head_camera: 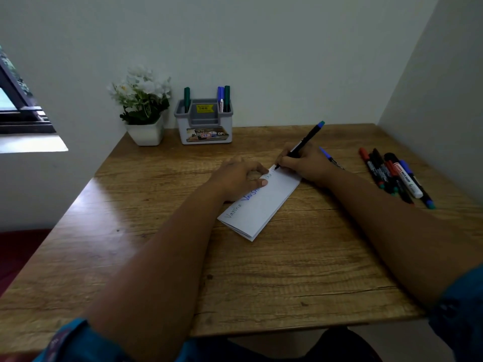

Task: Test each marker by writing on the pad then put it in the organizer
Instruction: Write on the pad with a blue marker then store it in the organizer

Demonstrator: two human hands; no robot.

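Observation:
A folded white paper pad [261, 205] lies at an angle in the middle of the wooden table [287, 270], with handwriting on its left part. My left hand [235, 177] rests on the pad's upper left edge and holds it down. My right hand [304, 162] grips a black marker [303, 142] with a blue-green end, its tip touching the pad's far end. A blue cap [329, 158] lies just right of that hand. The grey and white organizer [203, 121] stands at the back with three markers upright in it.
Several loose markers [394, 176] lie in a bunch at the right edge of the table. A white pot of white flowers [145, 108] stands left of the organizer. Walls close the back and the right side. A window is at far left.

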